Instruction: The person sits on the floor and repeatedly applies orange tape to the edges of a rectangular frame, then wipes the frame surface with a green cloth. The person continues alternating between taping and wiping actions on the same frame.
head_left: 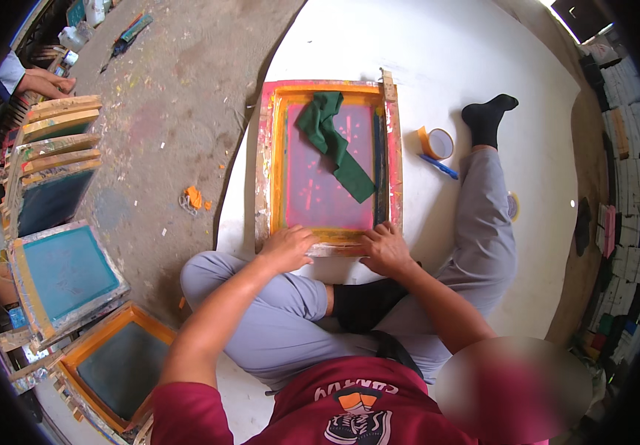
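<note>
A wooden screen-printing frame [263,159], stained pink and orange, lies flat in front of my crossed legs. Its mesh [309,174] is pinkish with small bright pink marks. A crumpled strip of dark green cloth [329,137] lies across the upper right of the mesh. My left hand [288,249] grips the near left part of the frame, fingers bent over the rail. At the near right corner, my right hand [386,248] has hold of the same rail. The undersides of both grips are hidden. A small wooden piece [387,85] sits at the far right corner.
Right of the frame lie a tape roll [440,143] and a blue pen [438,166]; another roll [512,206] is beside my leg. More screens [71,271] lean at the left. Orange scraps [194,197] lie on the floor. Another person's legs [44,81] show far left.
</note>
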